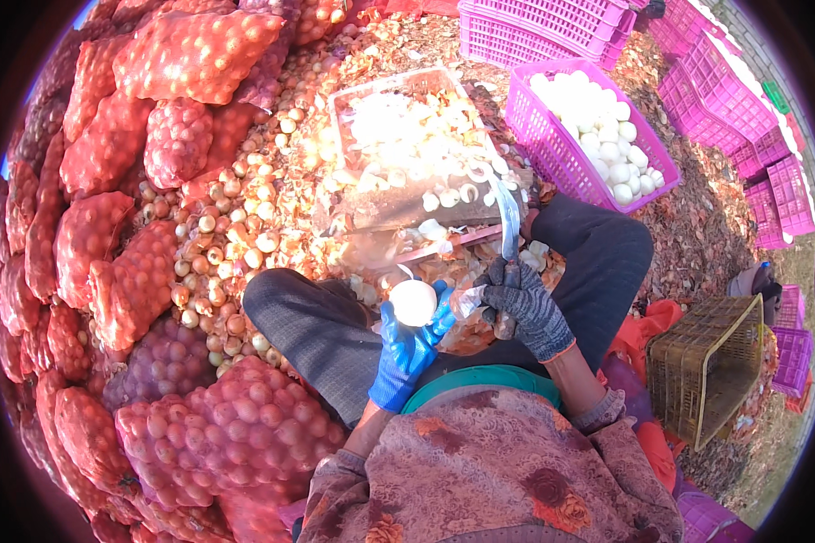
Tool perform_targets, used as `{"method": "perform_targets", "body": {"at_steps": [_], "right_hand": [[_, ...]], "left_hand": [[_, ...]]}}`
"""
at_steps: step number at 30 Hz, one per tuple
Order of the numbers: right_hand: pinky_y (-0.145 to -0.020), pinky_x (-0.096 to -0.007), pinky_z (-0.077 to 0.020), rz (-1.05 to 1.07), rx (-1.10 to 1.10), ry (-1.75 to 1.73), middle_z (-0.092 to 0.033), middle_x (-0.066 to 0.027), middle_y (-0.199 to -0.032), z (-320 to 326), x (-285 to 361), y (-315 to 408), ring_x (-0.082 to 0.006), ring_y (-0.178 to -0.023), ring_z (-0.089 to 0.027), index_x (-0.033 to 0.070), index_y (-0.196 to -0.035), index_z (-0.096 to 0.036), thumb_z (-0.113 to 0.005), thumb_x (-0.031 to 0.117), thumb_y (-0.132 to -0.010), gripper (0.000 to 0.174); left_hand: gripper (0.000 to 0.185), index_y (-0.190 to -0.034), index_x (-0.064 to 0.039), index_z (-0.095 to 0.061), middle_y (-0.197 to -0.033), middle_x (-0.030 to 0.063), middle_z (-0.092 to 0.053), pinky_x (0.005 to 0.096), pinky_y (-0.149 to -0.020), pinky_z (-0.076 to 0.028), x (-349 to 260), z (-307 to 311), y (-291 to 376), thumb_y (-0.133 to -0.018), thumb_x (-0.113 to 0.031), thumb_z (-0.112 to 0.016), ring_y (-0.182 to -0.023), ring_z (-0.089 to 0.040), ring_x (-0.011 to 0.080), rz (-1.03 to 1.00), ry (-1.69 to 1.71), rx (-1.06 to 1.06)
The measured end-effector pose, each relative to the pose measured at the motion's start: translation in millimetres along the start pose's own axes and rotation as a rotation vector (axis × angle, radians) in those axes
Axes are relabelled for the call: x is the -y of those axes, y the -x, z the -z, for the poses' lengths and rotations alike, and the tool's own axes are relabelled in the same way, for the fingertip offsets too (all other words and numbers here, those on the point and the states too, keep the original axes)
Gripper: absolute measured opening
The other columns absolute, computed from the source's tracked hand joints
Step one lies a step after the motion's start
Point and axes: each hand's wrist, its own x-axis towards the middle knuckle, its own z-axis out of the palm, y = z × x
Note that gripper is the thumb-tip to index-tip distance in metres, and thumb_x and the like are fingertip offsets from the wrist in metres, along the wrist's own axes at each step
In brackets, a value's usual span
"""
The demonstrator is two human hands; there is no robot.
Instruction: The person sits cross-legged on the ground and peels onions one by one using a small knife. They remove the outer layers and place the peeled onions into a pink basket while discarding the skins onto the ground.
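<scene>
My left hand, in a blue rubber-coated glove, holds a peeled white onion in front of my lap. Close by on its right, my right hand, in a grey knit glove, grips the handle of a knife with a long curved blade that points away from me. A piece of pale onion skin hangs at the fingers of my right hand, towards the onion. Beyond the blade lie cut onion pieces on a wooden block.
A light crate with onion skins stands ahead, and a pink crate of peeled onions ahead right. Loose unpeeled onions and red mesh sacks fill the left. An empty yellowish crate lies on its side at right.
</scene>
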Motion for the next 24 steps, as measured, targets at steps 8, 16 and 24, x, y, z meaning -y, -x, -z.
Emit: {"method": "perform_targets", "body": {"at_steps": [8, 16, 24], "right_hand": [[-0.047, -0.0271, -0.0495, 0.001, -0.315, 0.167, -0.062, -0.0070, -0.078, 82.7, -19.5, -12.6, -0.0143, -0.058, -0.059, 0.008, -0.085, -0.050, -0.062, 0.010, -0.088, 0.013], [-0.046, -0.0304, -0.0442, -0.253, -0.281, -0.060, -0.060, -0.0026, -0.074, 88.7, -36.2, -39.1, -0.0178, -0.059, -0.060, 0.009, -0.091, -0.052, -0.071, 0.001, -0.076, 0.025], [-0.049, -0.0255, -0.0445, -0.194, -0.247, 0.049, -0.059, -0.0038, -0.075, 88.8, -50.8, -33.6, -0.0125, -0.059, -0.056, 0.010, -0.089, -0.053, -0.066, 0.016, -0.085, 0.014]], "left_hand": [[0.067, -0.126, -0.010, -0.048, -0.118, 0.0229, -0.059, 0.0284, -0.048, -0.050, -5.0, -7.0, -10.9, -0.085, -0.062, -0.055, -0.065, -0.061, 0.0234, 0.019, -0.182, -0.075], [0.049, -0.134, -0.013, -0.042, -0.087, 0.0045, -0.062, 0.0187, -0.037, -0.028, 76.5, -127.6, -194.8, -0.096, -0.044, -0.049, -0.043, -0.038, 0.0053, -0.019, -0.800, 0.179], [0.030, -0.121, -0.005, -0.053, -0.104, 0.0106, -0.066, 0.0187, -0.038, -0.029, 23.1, -112.0, -201.4, -0.098, -0.024, -0.049, -0.042, -0.038, 0.0018, -0.472, -0.941, -0.026]]}}
